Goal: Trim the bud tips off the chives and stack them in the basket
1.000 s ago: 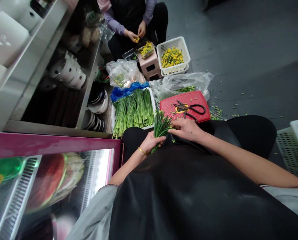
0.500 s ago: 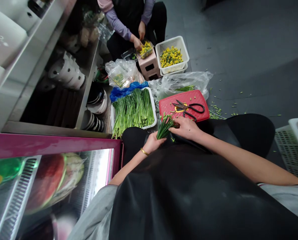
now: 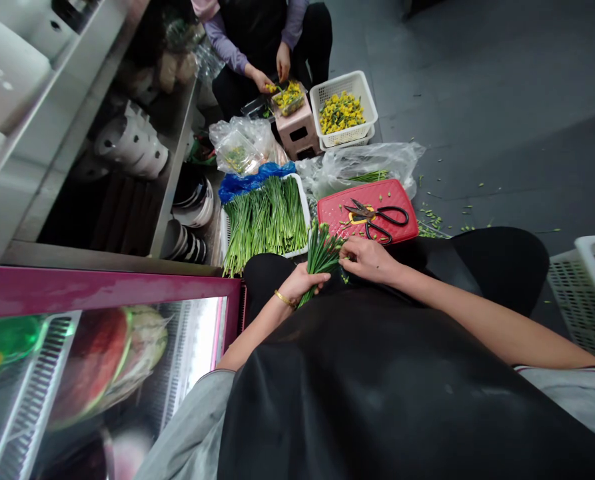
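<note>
My left hand (image 3: 300,283) is closed around a bunch of green chive stems (image 3: 321,252), their budded tips pointing up and away from me. At the right side of those tips, my right hand (image 3: 370,259) is pinched shut; whatever its fingertips hold is hidden. Just beyond it lies a red lid-like board (image 3: 402,193) bearing black-handled scissors (image 3: 388,217) and scattered green bits. To the left, a white basket (image 3: 304,200) is filled with longer chives (image 3: 267,217) in rows.
Opposite me, a person (image 3: 254,40) handles yellow flowers in a clear box (image 3: 290,100) on a stool (image 3: 297,132). A white basket (image 3: 372,100) holds more yellow flowers. Plastic bags lie between us. A glass-topped fridge (image 3: 202,283) and steel shelving (image 3: 92,259) border the left; another basket (image 3: 572,287) stands right.
My left hand has shifted slightly left and down with the bunch, which now shows more length. My right hand has drawn a little apart from it. The other person's hand moved left.
</note>
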`<state>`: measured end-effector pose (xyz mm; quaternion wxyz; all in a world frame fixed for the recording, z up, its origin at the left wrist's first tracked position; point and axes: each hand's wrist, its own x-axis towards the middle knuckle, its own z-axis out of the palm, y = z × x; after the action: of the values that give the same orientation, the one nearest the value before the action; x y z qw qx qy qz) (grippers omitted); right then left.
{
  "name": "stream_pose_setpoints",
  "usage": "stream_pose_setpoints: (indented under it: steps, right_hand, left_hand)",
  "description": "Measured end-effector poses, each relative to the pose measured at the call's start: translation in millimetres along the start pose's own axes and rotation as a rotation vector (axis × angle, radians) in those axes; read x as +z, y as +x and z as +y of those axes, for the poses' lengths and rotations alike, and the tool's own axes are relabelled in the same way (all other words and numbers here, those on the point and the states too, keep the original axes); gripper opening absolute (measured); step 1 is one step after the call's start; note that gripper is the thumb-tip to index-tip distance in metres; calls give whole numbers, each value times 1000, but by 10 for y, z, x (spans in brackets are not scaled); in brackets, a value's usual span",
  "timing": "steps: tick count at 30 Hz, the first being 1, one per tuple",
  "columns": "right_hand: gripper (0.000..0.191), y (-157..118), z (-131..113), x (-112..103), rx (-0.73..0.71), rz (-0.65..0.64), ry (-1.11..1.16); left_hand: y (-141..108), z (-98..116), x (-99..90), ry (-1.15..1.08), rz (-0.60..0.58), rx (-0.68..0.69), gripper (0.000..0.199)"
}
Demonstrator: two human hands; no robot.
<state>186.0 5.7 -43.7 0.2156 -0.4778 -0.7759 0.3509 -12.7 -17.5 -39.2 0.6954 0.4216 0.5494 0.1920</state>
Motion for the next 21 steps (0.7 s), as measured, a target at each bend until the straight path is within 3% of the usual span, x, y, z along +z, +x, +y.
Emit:
stream_pose_setpoints:
  steps: [3, 5, 7, 11, 13, 16, 19, 21]
  right_hand:
    - [15, 43, 82, 145, 108, 65, 349]
    - [18, 60, 128, 205, 192, 73, 465]
    - [16, 56, 148, 202, 162, 71, 378]
    - [13, -1, 101, 83, -32, 0, -90]
    - [15, -18, 65, 62, -52, 0, -168]
    - [15, 23, 70, 119, 13, 90, 99]
    - [20, 105, 199, 133, 265, 278, 559]
    - [25, 124, 328, 30, 398, 359, 753]
  left_hand:
    - [-17, 13, 2, -5, 4, 17, 35]
    - [-20, 18, 2, -8, 4, 17, 36]
    - [-14, 14, 0, -11, 9, 13, 36]
    - [13, -6, 4, -14, 15, -12, 37]
    - [23, -7, 12, -6, 1, -21, 37]
    - [17, 6, 20, -2, -13, -7, 37]
    - [-8, 6, -1, -46, 13, 4, 40]
    - [-25, -11, -30, -89, 49, -11, 40]
